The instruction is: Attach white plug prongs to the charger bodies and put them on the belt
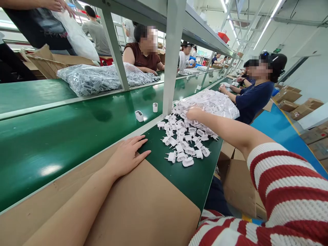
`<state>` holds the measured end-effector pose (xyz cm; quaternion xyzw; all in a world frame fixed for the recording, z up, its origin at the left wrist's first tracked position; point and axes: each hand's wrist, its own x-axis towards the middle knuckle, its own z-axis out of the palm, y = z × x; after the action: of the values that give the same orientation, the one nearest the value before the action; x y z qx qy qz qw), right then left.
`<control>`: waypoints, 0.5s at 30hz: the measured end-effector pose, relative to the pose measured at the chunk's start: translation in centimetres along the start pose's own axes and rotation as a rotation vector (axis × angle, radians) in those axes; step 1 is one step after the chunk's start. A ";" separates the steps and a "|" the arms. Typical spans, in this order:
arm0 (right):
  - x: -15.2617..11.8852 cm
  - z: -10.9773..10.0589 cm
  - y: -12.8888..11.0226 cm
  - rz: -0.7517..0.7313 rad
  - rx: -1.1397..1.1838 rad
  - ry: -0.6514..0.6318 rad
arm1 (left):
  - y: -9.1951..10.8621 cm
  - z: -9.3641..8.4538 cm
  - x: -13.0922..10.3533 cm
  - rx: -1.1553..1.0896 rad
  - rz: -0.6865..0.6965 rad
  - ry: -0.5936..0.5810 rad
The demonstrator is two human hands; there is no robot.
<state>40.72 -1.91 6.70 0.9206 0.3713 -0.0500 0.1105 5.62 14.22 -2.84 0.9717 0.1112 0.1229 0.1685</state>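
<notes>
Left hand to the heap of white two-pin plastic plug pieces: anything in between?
Nothing; head view shows only a bare strip of dark green worktop between the left hand and the white plug pieces.

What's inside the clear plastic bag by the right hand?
Through the clear plastic bag, more white plug pieces show, like those loose in front. Glare and folds hide whatever lies deeper. The fingertips of the right hand can't be made out either.
</notes>
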 end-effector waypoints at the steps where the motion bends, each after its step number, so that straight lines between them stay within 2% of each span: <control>1: -0.7 0.2 -0.3 0.006 -0.003 -0.010 | 0.0 0.0 0.0 0.001 -0.004 -0.004; 7: -5.5 0.9 -1.8 0.016 0.011 0.039 | 0.2 -0.3 -0.1 -0.005 -0.006 -0.016; 10: -7.4 1.3 -2.5 -0.012 0.047 0.015 | 0.3 -0.4 -0.2 -0.018 -0.010 -0.011; 15: -8.2 2.1 -3.3 -0.037 0.100 -0.002 | 0.4 -0.5 -0.2 -0.020 -0.003 -0.016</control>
<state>32.55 -5.63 5.56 0.9178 0.3853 -0.0715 0.0640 5.36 13.94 -2.31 0.9707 0.1102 0.1160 0.1792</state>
